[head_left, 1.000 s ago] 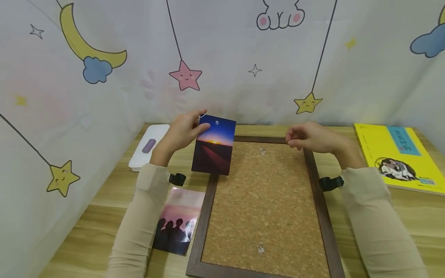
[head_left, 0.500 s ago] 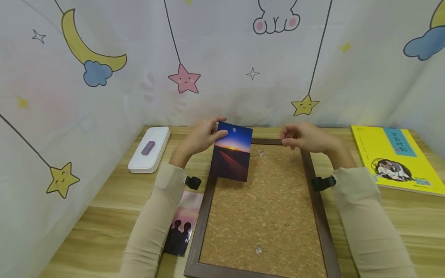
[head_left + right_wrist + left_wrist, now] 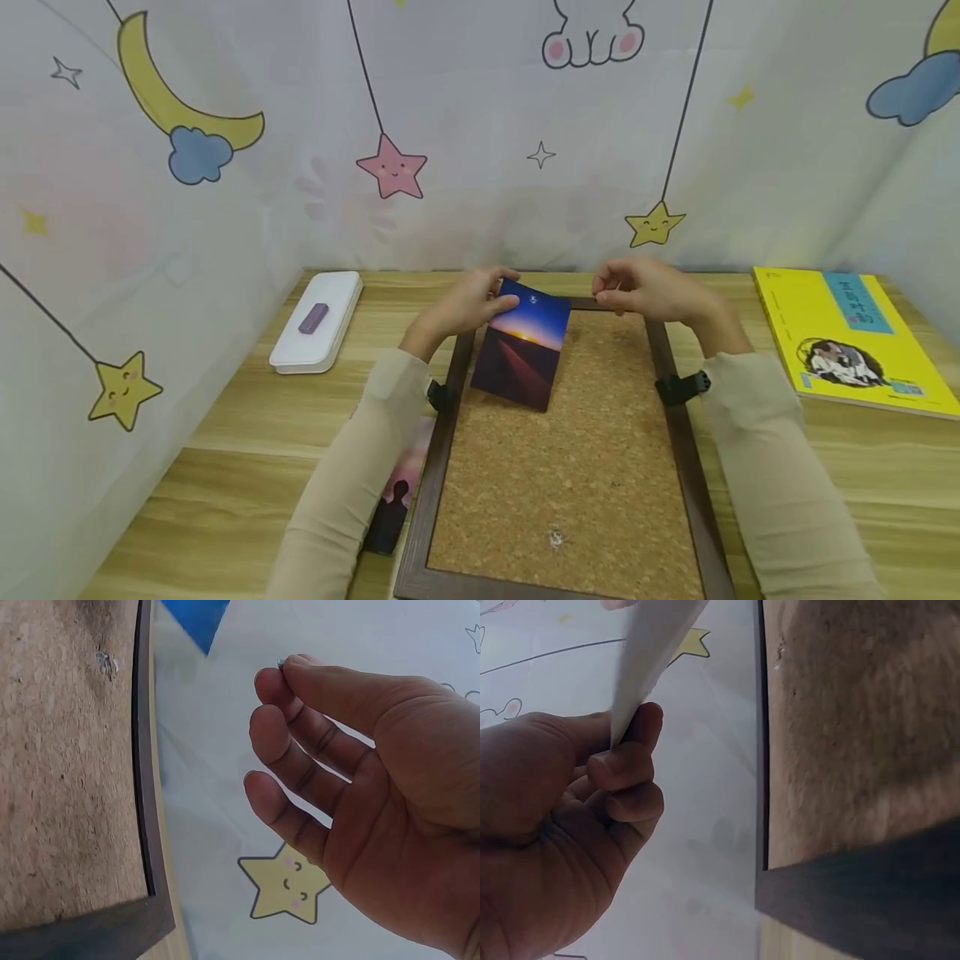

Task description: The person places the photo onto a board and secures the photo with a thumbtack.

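My left hand (image 3: 472, 302) pinches a sunset photo card (image 3: 517, 346) by its upper left edge, thumb across the front. The card is tilted over the upper left of a cork board (image 3: 577, 467) with a dark brown frame. In the left wrist view its white back (image 3: 649, 656) shows nearly edge-on. My right hand (image 3: 647, 287) is over the board's top right, its thumb and index finger pinching a tiny shiny piece (image 3: 282, 664), mostly hidden by the fingertips. One clear push pin (image 3: 556, 540) stands low on the cork; another (image 3: 107, 664) shows in the right wrist view.
A pink photo card with dark silhouettes (image 3: 393, 508) lies left of the board, partly under my left sleeve. Farther back is a white case (image 3: 322, 350) with a small purple block (image 3: 313, 318) on it. A yellow book (image 3: 892, 358) lies at the right. A printed curtain hangs behind.
My left hand has carried the sunset card rightward and slightly down, from the board's left edge to over the cork. My right hand has shifted a little left, toward the card.
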Tool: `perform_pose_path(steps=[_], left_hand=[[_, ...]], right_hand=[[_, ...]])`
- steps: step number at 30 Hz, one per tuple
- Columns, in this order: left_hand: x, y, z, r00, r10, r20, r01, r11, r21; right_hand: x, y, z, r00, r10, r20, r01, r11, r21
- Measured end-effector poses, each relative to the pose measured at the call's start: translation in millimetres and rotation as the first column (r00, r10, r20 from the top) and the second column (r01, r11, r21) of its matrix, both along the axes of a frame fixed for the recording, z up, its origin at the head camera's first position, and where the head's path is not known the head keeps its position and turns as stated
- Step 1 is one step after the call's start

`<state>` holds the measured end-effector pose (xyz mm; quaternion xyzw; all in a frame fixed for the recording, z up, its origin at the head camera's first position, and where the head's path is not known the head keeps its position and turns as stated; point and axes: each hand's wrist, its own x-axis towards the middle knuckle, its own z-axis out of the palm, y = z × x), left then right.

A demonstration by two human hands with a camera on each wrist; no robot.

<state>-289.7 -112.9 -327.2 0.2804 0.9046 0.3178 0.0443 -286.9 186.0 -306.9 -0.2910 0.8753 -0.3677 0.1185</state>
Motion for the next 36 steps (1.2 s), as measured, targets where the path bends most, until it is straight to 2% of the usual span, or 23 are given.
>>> perform_pose_path(steps=[3,9,19,27,36], left_hand=[[-1.3,5,-3.8,0.999,-0.028,0.033,0.028,1.000,0.012],[1.7,14,-8.8,0.987,-0.054,0.152,0.050,0.998,0.030],[-6.7,17,-24.3,0.981,-0.090,0.174,0.089,0.996,0.014],[-8.1,24,-24.0,0.975,-0.039,0.220,0.044,0.999,-0.017],[-9.4,31,-28.8,0.969,0.041,0.244,-0.030,0.998,-0.050]], right_hand=[[-2.1,-3,-0.5,1.000,0.010,-0.014,-0.010,1.000,0.011],[-5.3,-8,-3.4,0.999,0.052,-0.007,-0.052,0.999,0.006],[-13.5,-20,-12.0,0.995,0.087,-0.041,-0.086,0.996,0.015],[-20.4,-32,-24.0,0.996,0.071,-0.046,-0.070,0.997,0.032],[-25.8,-47,-40.0,0.998,0.061,0.016,-0.062,0.998,0.009]])
